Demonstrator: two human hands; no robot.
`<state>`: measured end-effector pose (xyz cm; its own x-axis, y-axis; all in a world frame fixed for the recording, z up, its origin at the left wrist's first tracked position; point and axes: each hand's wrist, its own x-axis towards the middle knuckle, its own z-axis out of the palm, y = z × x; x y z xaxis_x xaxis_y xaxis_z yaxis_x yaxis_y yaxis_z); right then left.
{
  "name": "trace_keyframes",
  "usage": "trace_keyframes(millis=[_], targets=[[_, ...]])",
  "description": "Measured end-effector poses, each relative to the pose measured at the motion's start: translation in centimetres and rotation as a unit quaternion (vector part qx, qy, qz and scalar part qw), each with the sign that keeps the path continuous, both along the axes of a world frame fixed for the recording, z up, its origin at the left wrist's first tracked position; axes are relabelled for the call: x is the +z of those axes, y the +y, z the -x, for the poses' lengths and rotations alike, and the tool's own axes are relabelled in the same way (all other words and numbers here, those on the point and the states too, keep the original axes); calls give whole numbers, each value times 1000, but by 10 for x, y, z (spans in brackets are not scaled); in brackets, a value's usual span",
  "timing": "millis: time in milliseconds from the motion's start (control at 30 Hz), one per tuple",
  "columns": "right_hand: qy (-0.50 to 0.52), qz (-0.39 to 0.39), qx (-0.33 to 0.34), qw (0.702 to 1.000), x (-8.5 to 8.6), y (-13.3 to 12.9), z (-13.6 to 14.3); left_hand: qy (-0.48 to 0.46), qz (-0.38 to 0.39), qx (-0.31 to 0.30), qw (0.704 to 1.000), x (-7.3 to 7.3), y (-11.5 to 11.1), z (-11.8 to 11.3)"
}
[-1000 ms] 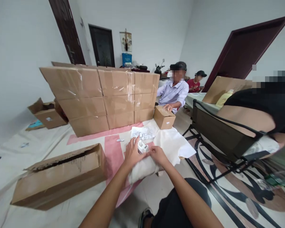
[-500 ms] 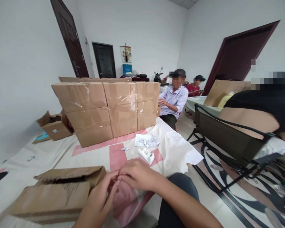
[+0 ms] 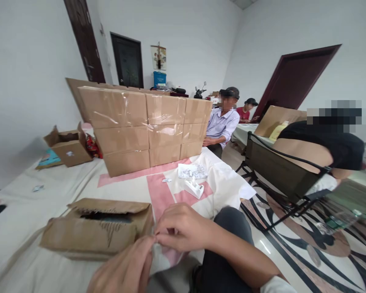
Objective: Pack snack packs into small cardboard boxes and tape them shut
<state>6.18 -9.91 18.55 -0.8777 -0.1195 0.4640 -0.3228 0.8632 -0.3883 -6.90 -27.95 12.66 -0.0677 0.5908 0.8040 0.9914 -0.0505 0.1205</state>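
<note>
Centrally, low in the frame, the left hand [image 3: 125, 264] and right hand [image 3: 183, 228] meet at the fingertips; each grip pinched together, any item between them indiscernible. Open cardboard box [image 3: 88, 240]: lower left, near both hands. White tape dispenser [image 3: 194, 189]: beyond the right hand.

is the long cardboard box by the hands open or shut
Partly open: the long cardboard box has its top flaps parted, leaving a dark gap between them.
</note>
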Motion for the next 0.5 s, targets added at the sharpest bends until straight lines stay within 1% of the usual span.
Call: trace_keyframes(millis=[67,167,267,333,367,433,467,500], targets=[[9,21,-6,1000,2,-10,5,-6,2,7,1000,13,-5,-2],[15,35,2,999,4,-21,10,-66,32,-7,997,31,-11,-2],[-5,78,20,997,3,-29,15,-142,79,-37,986,39,-19,3],[-47,134,9,990,2,-31,17,-160,83,-33,983,39,-25,6],[-77,169,-4,983,0,-32,19,-151,76,-22,985,38,-27,7],[-128,237,-34,963,-2,-29,21,-103,53,3,993,37,-32,9],[-135,260,-53,955,-3,-27,23,-71,37,11,997,36,-34,11],[-121,271,-75,952,-5,-24,25,-43,22,18,999,37,-37,13]])
